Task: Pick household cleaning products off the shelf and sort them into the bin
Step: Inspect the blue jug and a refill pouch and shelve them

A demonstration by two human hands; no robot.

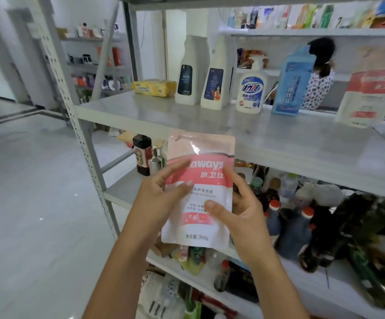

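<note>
Pink-and-white pouch (204, 180) held upright in mid-air, in front of the shelf's (233, 134) front edge. Right hand (239, 212) grips the pouch's right edge: thumb on the front, fingers wrapped behind. Left hand (163, 192) lies over the left edge, thumb and forefinger on the printed face; cannot tell whether it pinches or only rests there. On the shelf board: yellow pack (154, 87) towards the left end, two white bottles (192, 72) beside it, pump bottle (252, 88) mid-board

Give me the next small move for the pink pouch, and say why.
Probably draw the pink detergent pouch back and turn toward the bin, which is out of view: left hand and right hand both grip it, already off the shelf.
</note>
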